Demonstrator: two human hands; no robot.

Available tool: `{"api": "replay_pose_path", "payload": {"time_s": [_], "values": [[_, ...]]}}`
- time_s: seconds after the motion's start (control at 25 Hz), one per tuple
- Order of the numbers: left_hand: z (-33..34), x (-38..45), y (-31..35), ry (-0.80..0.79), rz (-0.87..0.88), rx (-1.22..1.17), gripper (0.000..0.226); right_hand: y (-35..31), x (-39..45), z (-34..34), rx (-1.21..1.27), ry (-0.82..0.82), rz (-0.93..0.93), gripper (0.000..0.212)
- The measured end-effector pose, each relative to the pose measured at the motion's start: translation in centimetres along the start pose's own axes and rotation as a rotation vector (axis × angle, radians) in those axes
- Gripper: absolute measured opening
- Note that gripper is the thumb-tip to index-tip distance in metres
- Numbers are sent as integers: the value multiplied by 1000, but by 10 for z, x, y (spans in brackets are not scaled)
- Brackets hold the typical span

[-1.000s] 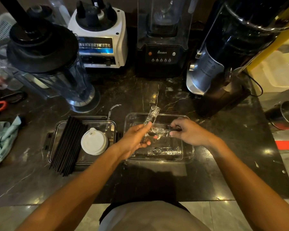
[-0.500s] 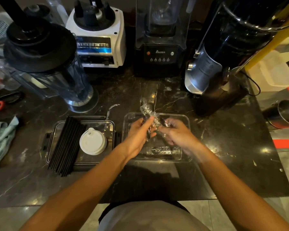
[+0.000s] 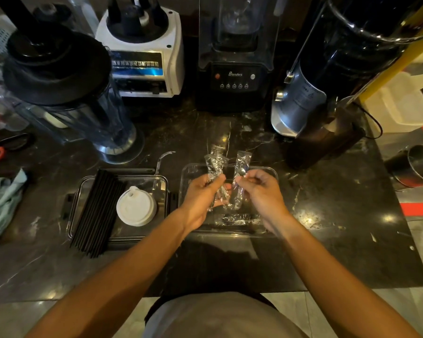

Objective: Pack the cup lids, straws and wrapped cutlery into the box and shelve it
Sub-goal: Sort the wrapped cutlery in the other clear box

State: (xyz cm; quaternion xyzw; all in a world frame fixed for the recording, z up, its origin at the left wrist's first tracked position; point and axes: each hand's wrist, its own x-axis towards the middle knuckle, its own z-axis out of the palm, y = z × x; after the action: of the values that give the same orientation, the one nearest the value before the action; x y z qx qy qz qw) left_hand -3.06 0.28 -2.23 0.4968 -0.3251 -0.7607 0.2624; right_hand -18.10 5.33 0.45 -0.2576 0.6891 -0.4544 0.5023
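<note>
Two wrapped cutlery packets (image 3: 217, 167) stand upright over a clear tray (image 3: 272, 172) on the table (image 3: 327, 215), one pinched in the left hand (image 3: 202, 198), one in the right hand (image 3: 260, 191). Light, crinkly, likely slippery; best gripped mid-length. Box (image 3: 160, 181) with straws (image 3: 98, 211) and lid (image 3: 136, 206) lies just left.

A single head-worn wide-angle camera is looking steeply down and forward over the dark worktop (image 3: 327, 240), sitting close above both hands at frame centre, with blenders (image 3: 232, 76) bending along the upper edge.
</note>
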Motion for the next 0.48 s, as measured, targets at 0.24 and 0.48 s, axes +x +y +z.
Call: {"api": "replay_pose_path", "payload": {"time_s": [0.24, 0.48], "values": [[-3, 4, -6, -54, 13, 218, 36, 1, 4, 6, -68, -59, 32, 10], [-12, 4, -1, -46, 30, 299, 27, 3, 13, -6, -102, -65, 96, 7]]}}
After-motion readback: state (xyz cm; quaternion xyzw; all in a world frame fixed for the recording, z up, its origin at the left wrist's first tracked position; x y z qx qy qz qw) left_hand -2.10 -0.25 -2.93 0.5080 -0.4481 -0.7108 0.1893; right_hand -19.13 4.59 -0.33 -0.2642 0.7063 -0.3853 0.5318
